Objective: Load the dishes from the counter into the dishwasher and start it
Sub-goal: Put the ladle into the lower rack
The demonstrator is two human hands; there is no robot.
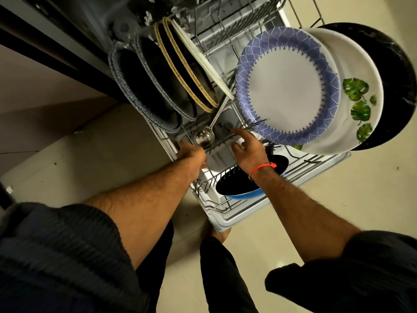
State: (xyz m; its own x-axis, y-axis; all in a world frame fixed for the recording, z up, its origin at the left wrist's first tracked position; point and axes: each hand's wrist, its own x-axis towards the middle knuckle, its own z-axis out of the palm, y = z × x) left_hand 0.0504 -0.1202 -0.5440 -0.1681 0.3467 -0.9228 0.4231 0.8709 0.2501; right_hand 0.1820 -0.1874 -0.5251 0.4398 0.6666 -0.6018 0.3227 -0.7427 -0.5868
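The dishwasher's lower rack (pixel 228 208) is pulled out over the open door. Standing in it are two dark glass-rimmed plates (pixel 144 86), two gold-rimmed plates (pixel 187 68), a white plate (pixel 203 62), a blue-patterned plate (pixel 291 86), a leaf-print plate (pixel 358 105) and a black plate (pixel 394 86). A steel ladle (pixel 203 137) lies across the wires. My left hand (pixel 191 152) is curled at the rack's left edge, just below the ladle's bowl, and its fingers are hidden. My right hand (pixel 248 150) reaches over the tines with straight fingers. A blue bowl (pixel 243 184) sits under my right wrist.
A round dispenser cap (pixel 226 127) on the open door (pixel 248 213) shows through the rack wires near my right fingertips. The upper rack (pixel 248 16) juts out at the top. A dark cabinet front (pixel 45 41) runs along the left, with beige floor tiles (pixel 338 199) around.
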